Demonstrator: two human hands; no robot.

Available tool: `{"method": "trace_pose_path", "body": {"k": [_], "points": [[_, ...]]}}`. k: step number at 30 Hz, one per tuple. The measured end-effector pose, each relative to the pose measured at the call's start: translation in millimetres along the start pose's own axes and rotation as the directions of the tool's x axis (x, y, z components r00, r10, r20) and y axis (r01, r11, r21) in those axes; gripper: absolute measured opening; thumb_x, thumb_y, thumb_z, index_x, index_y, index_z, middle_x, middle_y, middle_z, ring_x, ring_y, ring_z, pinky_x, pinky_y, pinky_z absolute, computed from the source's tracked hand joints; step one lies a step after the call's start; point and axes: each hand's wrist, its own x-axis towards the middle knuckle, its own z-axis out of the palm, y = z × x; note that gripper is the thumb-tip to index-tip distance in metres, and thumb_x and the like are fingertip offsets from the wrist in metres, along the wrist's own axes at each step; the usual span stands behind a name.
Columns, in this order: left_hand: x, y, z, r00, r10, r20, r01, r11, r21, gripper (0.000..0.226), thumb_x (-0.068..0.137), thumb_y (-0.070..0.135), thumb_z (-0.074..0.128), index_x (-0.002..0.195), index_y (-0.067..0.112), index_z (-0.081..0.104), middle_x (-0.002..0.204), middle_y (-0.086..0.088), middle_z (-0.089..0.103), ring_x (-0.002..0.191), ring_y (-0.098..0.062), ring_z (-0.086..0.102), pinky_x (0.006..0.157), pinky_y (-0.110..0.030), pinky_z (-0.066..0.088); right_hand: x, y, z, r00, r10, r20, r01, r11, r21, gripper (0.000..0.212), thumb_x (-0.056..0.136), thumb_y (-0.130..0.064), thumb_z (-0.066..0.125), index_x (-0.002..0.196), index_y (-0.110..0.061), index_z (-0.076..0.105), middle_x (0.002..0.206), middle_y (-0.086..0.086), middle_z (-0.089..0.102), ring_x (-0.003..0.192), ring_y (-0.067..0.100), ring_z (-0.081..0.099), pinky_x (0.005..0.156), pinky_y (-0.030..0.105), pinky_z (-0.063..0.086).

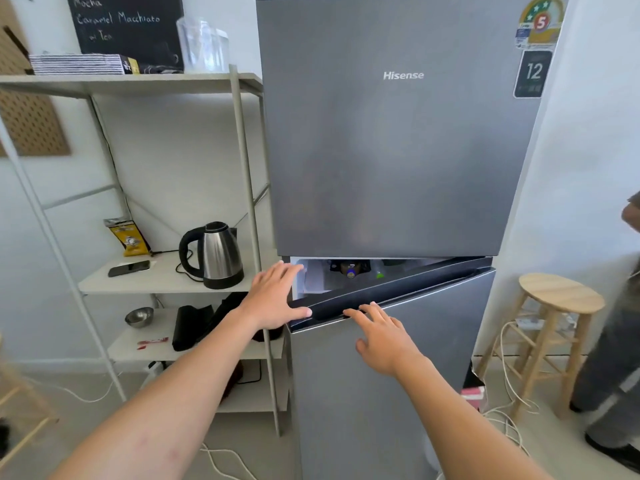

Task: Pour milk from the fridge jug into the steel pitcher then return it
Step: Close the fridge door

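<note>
Step in hand?

Opening the fridge, as I judge it. The lower door (398, 358) stands ajar, with the gap widest at its left end, and the upper door (398, 150) is shut.

And the hands?

Both are released and neither grasps anything. The left hand (273, 299) has its fingers stretched toward the gap and its thumb lying on the door's top edge. The right hand (384, 337) rests straight fingertips at the dark handle recess along that same edge.

Where's the milk jug?

I can't pick it out. Through the gap I see only a dark bottle with a blue cap (350, 270) and something green-capped beside it. If the jug is in there, the door hides it. The steel pitcher isn't in view either. The kettle (218, 254) on the shelf unit (242, 168) is a different thing.

So what does the next move call for?

Probably a pull on the door's left end until the opening is wide enough to see the shelves. One hand would then hold the door while the other reaches in.

Any edges to mind?

The shelf unit's post stands just beside the fridge's left side, so the left forearm has little room there. The hinge looks to be on the right, so the door should swing out toward the person.

And room on the right?

A wooden stool (561, 296) stands near that side, with loose white cables (509, 375) on the floor around it. Another person (620, 341) stands at the frame's right edge. The floor straight in front of the fridge looks the freest for stepping back.
</note>
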Motion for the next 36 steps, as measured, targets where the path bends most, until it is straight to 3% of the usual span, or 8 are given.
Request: {"method": "trace_pose_path", "body": {"k": [4,7,14,21,26,36], "points": [[27,-20,4,1.000,0.007,-0.003,-0.007,0.995,0.102,0.101,0.084,0.060,0.065,0.159,0.032,0.004,0.166,0.002,-0.013,0.149,-0.021,-0.027,0.121,-0.047,-0.007,26,1,2,1.000,0.016,0.010,-0.016,1.000,0.012,0.064,0.097,-0.022,0.043,0.154,-0.030,0.016,0.161,-0.005,0.016,0.151,0.016,0.001,0.119,0.039,0.015],[46,-29,5,1.000,-0.001,-0.003,0.002,0.982,0.187,0.104,0.086,0.059,0.064,0.158,0.032,-0.006,0.163,0.000,-0.027,0.143,-0.026,-0.040,0.119,-0.052,-0.014,45,-4,6,0.999,0.039,0.007,-0.039,0.999,0.021,0.065,0.097,-0.023,0.044,0.154,-0.030,0.015,0.161,-0.005,0.014,0.150,0.016,0.000,0.115,0.042,0.025],[81,-48,18,0.998,-0.027,-0.053,0.040,0.962,0.269,0.108,0.090,0.049,0.065,0.157,0.026,-0.016,0.158,-0.002,-0.038,0.144,-0.028,-0.037,0.119,-0.054,-0.011,87,-10,17,0.996,0.091,-0.026,-0.090,0.995,0.037,0.067,0.096,-0.024,0.046,0.155,-0.032,0.013,0.161,-0.007,0.012,0.150,0.016,-0.001,0.107,0.041,0.041],[111,-60,35,0.985,-0.015,-0.173,0.070,0.947,0.313,0.119,0.090,0.041,0.068,0.148,0.024,-0.034,0.154,-0.004,-0.044,0.145,-0.028,-0.035,0.121,-0.052,-0.008,120,-13,23,0.989,0.133,-0.061,-0.130,0.990,0.050,0.068,0.094,-0.026,0.047,0.154,-0.032,0.015,0.159,-0.009,0.014,0.149,0.013,0.000,0.100,0.037,0.046],[125,-72,43,0.958,0.099,-0.271,0.023,0.909,0.415,0.129,0.076,0.043,0.081,0.157,0.018,-0.016,0.162,-0.012,-0.027,0.151,-0.034,-0.019,0.122,-0.055,-0.002,135,-14,27,0.984,0.162,-0.070,-0.157,0.985,0.073,0.070,0.094,-0.025,0.047,0.154,-0.034,0.012,0.160,-0.010,0.009,0.149,0.011,-0.004,0.096,0.036,0.047],[146,-85,62,0.915,0.182,-0.360,0.009,0.884,0.468,0.126,0.076,0.036,0.083,0.158,0.020,-0.011,0.164,-0.011,-0.021,0.152,-0.031,-0.015,0.122,-0.058,0.009,158,-14,33,0.975,0.204,-0.085,-0.197,0.977,0.085,0.071,0.094,-0.024,0.047,0.155,-0.034,0.010,0.161,-0.011,0.007,0.149,0.010,-0.006,0.096,0.037,0.048]]}}
